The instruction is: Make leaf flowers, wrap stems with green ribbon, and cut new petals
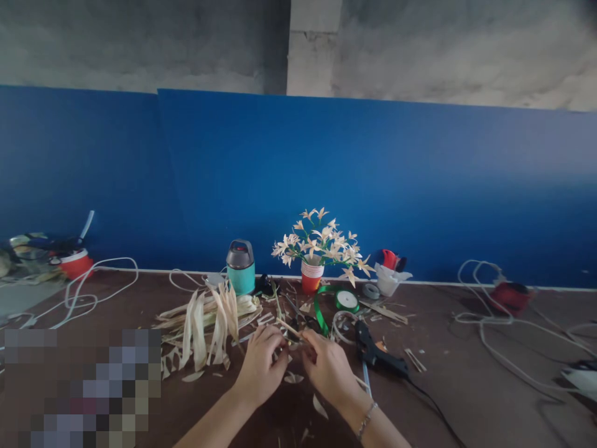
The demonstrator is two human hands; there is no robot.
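Observation:
My left hand (265, 361) and my right hand (329, 366) are close together over the near middle of the table, fingers bent and pinching. A thin pale stick (288, 326) slants up and left out of my right hand's fingers. Whatever my left fingertips pinch is too small and hidden to name. Left of my hands lie dried corn husks (198, 333), some standing up in strips. A hot glue gun (379, 356) rests right of my right hand. Just beyond my hands are dark-handled scissors (305, 320), partly covered.
Husk flowers (326, 242) stand in stacked red and white paper cups (311, 278) by the blue partition (280, 168). Around them are a green ribbon spool (347, 301), a teal container (241, 277) and a white cup (388, 281). White cables (485, 333) loop at right; husk scraps litter the table.

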